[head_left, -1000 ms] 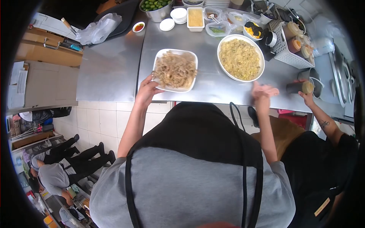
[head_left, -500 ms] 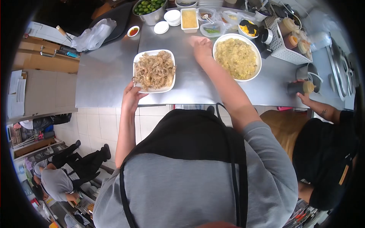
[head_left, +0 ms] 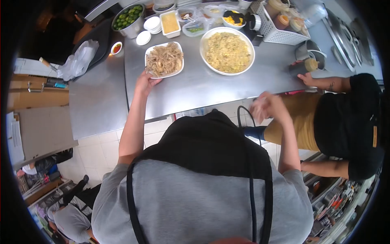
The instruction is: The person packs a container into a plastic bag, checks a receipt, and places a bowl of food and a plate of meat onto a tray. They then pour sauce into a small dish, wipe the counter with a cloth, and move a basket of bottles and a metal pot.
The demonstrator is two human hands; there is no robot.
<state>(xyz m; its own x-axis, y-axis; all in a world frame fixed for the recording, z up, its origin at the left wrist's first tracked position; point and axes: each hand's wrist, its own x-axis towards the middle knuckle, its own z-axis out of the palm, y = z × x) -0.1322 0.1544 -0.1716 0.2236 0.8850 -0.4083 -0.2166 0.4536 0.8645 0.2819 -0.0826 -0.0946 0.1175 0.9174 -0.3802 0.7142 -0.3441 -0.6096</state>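
My left hand (head_left: 146, 82) grips the near edge of a square white plate (head_left: 181, 70) piled with browned, shredded-looking food (head_left: 164, 59). The plate rests on the steel table (head_left: 170, 94). Beyond the table's front edge, my right hand (head_left: 264, 106) hangs in the air, blurred, with something pale and thin, perhaps a cloth, in its fingers. A round white bowl (head_left: 251, 67) heaped with yellow fried rice (head_left: 227, 52) stands to the right of the plate.
At the back are a pot of green limes (head_left: 129, 18), white lids (head_left: 152, 24) and small containers (head_left: 170, 23). A plastic bag (head_left: 83, 59) lies left. To the right, a co-worker (head_left: 345, 118) holds a sauce bottle (head_left: 302, 67) near a basket (head_left: 284, 35).
My right hand has swung from beside the rice bowl to beyond the table's front edge. The camera view has shifted, and my left hand still holds the plate, which sits closer to the back containers.
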